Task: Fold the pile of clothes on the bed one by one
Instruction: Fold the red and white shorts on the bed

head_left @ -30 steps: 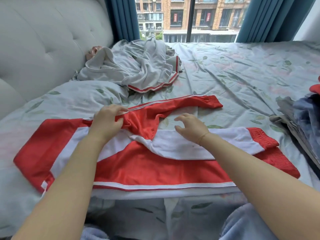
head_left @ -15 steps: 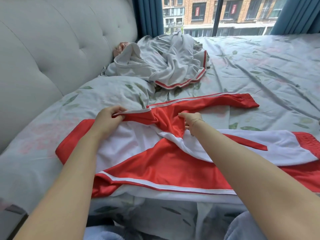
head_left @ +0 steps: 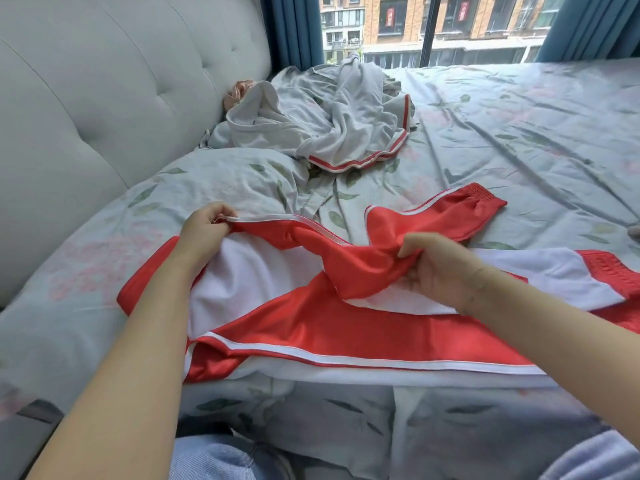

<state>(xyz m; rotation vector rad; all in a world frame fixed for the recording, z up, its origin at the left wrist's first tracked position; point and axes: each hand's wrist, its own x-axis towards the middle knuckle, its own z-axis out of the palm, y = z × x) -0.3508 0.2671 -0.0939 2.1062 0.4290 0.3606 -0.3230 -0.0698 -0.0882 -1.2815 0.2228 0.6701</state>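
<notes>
red-white jacket spread on bed near edge | left hand pinches zipper edge, right hand grips red sleeve fold | progress: early, 1 garment mid-fold; grey pile far left unfolded

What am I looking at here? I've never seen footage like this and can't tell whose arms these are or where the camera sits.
There is no machine: a person wears a wide-angle camera on the head, looking down at their own arms. They stand at a bed with a leaf-print sheet. Spread before them lies a red and white jacket. The left hand pinches its white-trimmed edge; the right hand has a grip on a bunch of red fabric. Farther back a crumpled grey garment waits beside the padded headboard.
</notes>
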